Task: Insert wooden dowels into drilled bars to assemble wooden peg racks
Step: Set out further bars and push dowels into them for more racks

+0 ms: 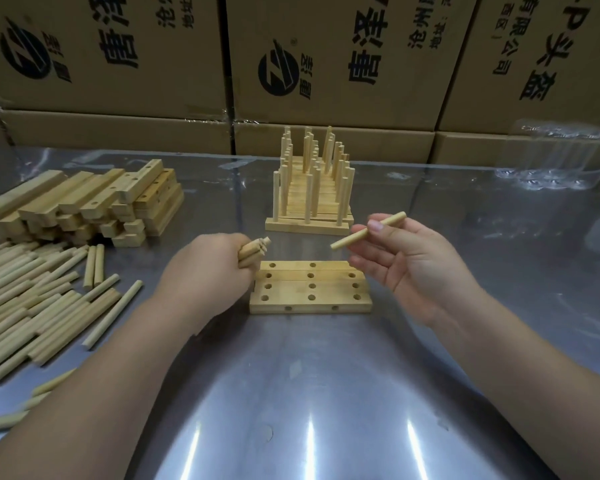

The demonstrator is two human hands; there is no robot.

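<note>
Several drilled wooden bars (310,287) lie side by side on the metal table, with every hole in them bare. My left hand (208,271) grips a bundle of dowels (253,251) just left of the bars, their ends poking out toward the right. Above the bars' right end, my right hand (406,258) pinches a single dowel (368,231) between thumb and fingers, held slanted in the air. Behind the bars stands a row of finished peg racks (310,199) with upright dowels.
Loose dowels (39,306) are heaped at the left of the table (309,393). A stack of drilled bars (84,202) lies at the back left. Cardboard boxes (326,64) wall off the back, and crumpled clear plastic (555,157) sits at the back right.
</note>
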